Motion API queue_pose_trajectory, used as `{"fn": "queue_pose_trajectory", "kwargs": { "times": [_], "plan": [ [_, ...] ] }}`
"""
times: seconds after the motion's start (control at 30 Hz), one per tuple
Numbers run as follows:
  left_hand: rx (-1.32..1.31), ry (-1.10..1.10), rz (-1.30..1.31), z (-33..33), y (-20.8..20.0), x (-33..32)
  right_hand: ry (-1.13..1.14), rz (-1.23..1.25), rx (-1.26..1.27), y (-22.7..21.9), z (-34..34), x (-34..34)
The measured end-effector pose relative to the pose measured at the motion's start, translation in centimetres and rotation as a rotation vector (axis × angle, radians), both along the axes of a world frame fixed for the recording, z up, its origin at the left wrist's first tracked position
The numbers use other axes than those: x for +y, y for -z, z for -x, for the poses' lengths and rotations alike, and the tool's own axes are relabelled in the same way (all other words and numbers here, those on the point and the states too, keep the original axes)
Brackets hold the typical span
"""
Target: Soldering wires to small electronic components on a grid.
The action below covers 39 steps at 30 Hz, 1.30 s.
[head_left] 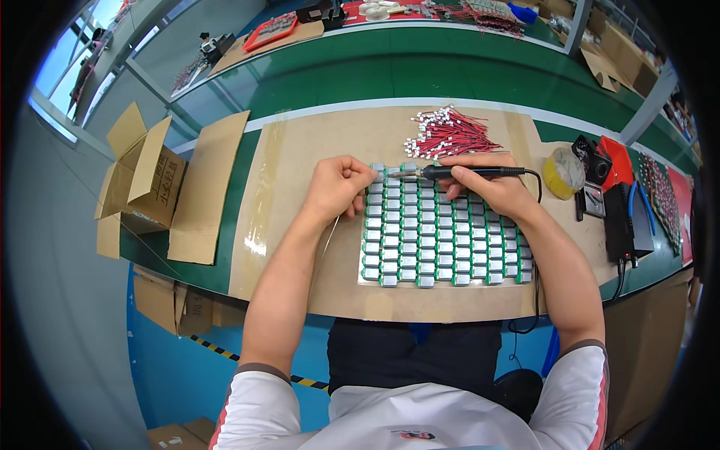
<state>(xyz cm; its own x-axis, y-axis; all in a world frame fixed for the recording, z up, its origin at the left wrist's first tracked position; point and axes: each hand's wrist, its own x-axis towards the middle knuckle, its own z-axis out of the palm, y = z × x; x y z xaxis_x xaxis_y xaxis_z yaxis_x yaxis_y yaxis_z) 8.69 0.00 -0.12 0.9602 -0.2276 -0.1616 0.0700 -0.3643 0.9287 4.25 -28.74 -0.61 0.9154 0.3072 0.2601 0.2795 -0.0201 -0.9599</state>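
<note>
My left hand [336, 189] has its thumb and fingers pinched on a thin pale strand of solder wire [327, 244], which trails down beside the forearm. In my right hand [499, 193] is a black soldering iron [433, 172], pointing left. Its metal tip is close to the left fingertips, over the far left corner of a block array. That array holds rows of small grey blocks with green circuit boards [426, 240] on a flat sheet. Part of its far right side is hidden under my right hand. The exact contact at the tip is too small to tell.
Red wire leads with white connectors [448, 133] lie heaped beyond the array. An open cardboard box [154, 180] stands left. At right are yellow tape [564, 172], a black power unit [621, 217] and blue-handled pliers [643, 206]. The iron's black cord [537, 289] hangs over the near edge.
</note>
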Motion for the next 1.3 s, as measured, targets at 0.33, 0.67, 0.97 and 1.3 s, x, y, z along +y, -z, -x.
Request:
{"fn": "queue_pose_trajectory", "kwargs": {
  "times": [0.33, 0.67, 0.97, 1.3],
  "plan": [
    [0.070, -0.099, 0.140, 0.0, -0.4, 0.0, -0.008, -0.031, -0.011, 0.2, -0.1, -0.1],
    [0.031, 0.086, 0.040, -0.2, 0.0, 0.7, -0.030, -0.022, -0.007, 0.1, -0.1, -0.2],
    [0.037, 0.084, 0.026, -0.4, 0.3, 0.5, -0.031, 0.001, -0.032, 0.4, -0.2, -0.4],
    [0.039, 0.081, -0.013, -0.1, 0.0, 0.5, -0.040, 0.031, -0.031, 0.3, -0.2, -0.3]
  ]
}}
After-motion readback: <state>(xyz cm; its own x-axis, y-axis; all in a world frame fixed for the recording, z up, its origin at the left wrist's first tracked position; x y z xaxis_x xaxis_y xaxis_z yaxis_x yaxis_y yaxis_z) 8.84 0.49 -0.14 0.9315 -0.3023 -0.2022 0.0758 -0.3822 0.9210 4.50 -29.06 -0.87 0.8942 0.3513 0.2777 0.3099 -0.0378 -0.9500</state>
